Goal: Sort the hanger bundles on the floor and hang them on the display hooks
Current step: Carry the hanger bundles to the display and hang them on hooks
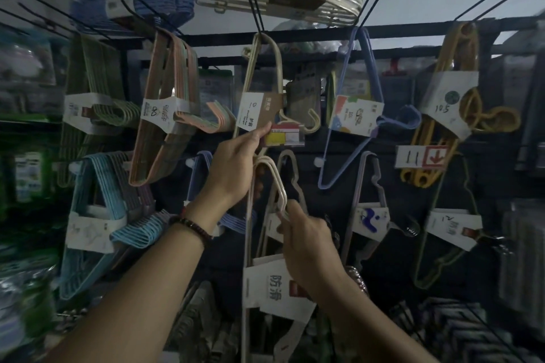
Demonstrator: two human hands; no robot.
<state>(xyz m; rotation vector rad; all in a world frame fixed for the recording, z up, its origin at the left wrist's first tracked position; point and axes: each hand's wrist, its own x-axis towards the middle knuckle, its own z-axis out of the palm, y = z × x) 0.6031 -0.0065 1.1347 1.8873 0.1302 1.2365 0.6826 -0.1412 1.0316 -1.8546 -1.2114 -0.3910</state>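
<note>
Cream hangers (256, 110); peach hangers (174, 74) left of them, blue hanger (355, 115) right, yellow hangers (472, 44) farther right, white hangers (265, 283) below.

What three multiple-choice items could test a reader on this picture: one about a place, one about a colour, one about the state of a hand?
1. Where does the yellow hanger bundle hang?
A. At the upper right of the rack.
B. On the floor.
C. At the lower left.

2. What colour is the hanger bundle at the lower left?
A. Red.
B. Light blue.
C. Black.

3. What does the right hand do?
A. Hangs idle.
B. Presses flat on a shelf.
C. Grips the white hanger bundle.

Answers:
1 A: it hangs high near the right edge.
2 B: its hangers are pale blue.
3 C: its fingers curl round those hangers, while the left hand holds the beige hanger bundle.
</note>
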